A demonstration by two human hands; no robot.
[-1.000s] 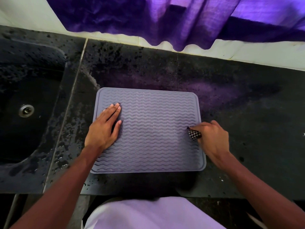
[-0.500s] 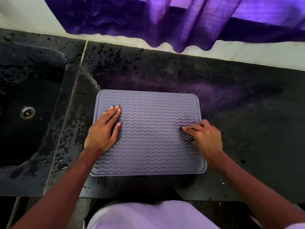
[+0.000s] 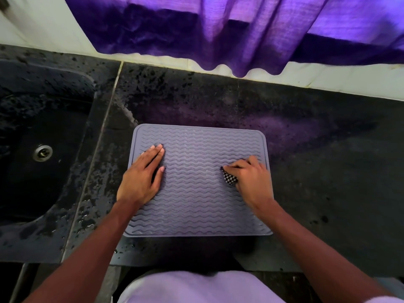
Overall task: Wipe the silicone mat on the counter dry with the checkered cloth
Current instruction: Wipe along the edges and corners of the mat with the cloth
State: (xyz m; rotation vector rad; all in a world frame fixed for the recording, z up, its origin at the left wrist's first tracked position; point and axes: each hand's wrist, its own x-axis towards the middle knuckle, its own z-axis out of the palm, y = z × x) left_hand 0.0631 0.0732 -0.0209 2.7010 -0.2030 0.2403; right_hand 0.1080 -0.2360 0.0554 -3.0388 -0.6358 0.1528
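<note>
Centrally, on dark speckled counter: grey-lilac silicone mat, rectangular with rounded corners, wavy ribs and a low raised rim, lying flat, near edge close to counter front.

Left part of mat: left hand resting palm-down, fingers straight and held close together, pointing away from body, thumb lying slightly apart toward mat's middle; nothing gripped.

Right part of mat, just inside right rim: right hand knuckles-up, fingers curled down around bunched checkered cloth. Only a small black-and-white wad showing, at side of fist facing mat's middle and touching ribbed surface; remainder of cloth hidden under palm. Hands well apart, with a bare stretch of ribs between.

Left of mat: wet strip of counter beaded with water droplets, then sunken dark sink with round metal drain.

Behind counter: white wall, with purple curtain hanging in folds, wavy hem ending over wall, short of counter. Faint purple sheen on stone beyond mat's far edge.

At bottom edge, between both bare forearms: pale lilac garment of person.
</note>
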